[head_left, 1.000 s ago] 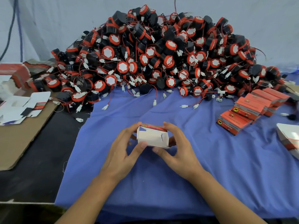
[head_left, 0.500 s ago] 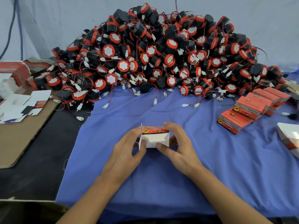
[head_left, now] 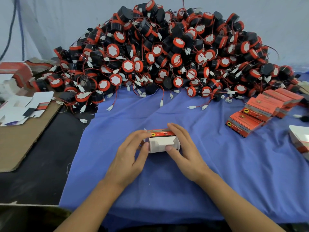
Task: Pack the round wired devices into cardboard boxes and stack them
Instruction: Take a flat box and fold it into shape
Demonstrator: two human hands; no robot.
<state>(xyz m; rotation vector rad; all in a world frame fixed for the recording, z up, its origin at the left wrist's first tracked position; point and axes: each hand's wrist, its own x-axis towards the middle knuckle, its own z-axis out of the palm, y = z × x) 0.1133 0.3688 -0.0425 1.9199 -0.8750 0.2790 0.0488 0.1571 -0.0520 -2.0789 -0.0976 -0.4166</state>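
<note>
Cardboard box (head_left: pixel 163 143) centre on cloth (head_left: pixel 217 164) | pile of round wired devices (head_left: pixel 167 52) behind | stacked packed boxes (head_left: pixel 260 109) right | flat box blanks (head_left: pixel 21 106) left

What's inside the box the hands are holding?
Cannot tell: white flaps cover the near end of the small box, and the left hand and right hand grip its sides. No device or wire shows.
</note>
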